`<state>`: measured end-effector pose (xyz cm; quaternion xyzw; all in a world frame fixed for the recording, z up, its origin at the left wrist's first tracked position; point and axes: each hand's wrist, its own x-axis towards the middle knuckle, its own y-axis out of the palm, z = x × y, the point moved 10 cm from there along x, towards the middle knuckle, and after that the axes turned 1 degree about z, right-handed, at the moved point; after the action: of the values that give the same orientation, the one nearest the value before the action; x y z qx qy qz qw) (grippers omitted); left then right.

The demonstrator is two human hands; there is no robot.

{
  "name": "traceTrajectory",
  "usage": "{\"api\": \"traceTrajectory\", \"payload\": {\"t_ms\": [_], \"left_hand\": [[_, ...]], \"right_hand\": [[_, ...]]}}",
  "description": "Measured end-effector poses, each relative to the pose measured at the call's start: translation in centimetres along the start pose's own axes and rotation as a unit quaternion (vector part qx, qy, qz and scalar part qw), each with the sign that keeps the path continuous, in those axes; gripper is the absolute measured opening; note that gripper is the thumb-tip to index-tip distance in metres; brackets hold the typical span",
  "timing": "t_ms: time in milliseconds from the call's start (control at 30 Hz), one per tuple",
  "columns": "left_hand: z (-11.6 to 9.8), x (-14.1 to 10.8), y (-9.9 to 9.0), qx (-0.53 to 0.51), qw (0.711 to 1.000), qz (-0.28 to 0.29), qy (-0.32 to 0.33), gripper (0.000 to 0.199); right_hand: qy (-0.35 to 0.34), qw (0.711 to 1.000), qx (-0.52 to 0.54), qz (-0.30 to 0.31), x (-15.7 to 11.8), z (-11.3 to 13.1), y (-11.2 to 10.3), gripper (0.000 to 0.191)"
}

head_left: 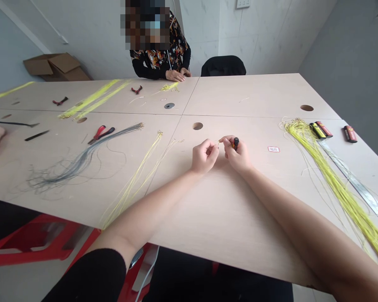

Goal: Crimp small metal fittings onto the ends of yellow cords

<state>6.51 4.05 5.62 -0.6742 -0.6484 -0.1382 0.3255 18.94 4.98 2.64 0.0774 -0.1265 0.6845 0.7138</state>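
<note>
Above the middle of the light wooden table (189, 209), my two hands almost meet at the fingertips. My left hand (204, 156) is closed in a pinch on a tiny golden piece (218, 143), too small to make out well. My right hand (237, 154) is closed around a small black and orange tool (236, 143), its fingertips at the same golden piece. Thin yellow wires (138, 167) with golden ends lie left of my hands. A thick yellow wire bundle (329, 180) lies to the right, beside a metal ruler (362, 188).
Grey wires (85, 159), red-black pliers (101, 133) and a dark tweezer-like tool (37, 135) lie on the left. Batteries (321, 130) and a small label (274, 149) are on the right. Across the table a person (160, 58) handles yellow wires (170, 87).
</note>
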Motion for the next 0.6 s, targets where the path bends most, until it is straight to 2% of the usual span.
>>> {"api": "traceTrajectory", "payload": {"t_ms": [200,600], "left_hand": [[-0.04,0.04,0.05,0.001,1.0,0.004,0.0,0.033],[-0.06,0.08,0.11,0.008,1.0,0.007,0.0,0.029]], "right_hand": [[0.01,1.0,0.01,0.0,-0.33,0.6,0.0,0.011],[-0.008,1.0,-0.005,-0.012,-0.17,0.74,-0.01,0.008]]}}
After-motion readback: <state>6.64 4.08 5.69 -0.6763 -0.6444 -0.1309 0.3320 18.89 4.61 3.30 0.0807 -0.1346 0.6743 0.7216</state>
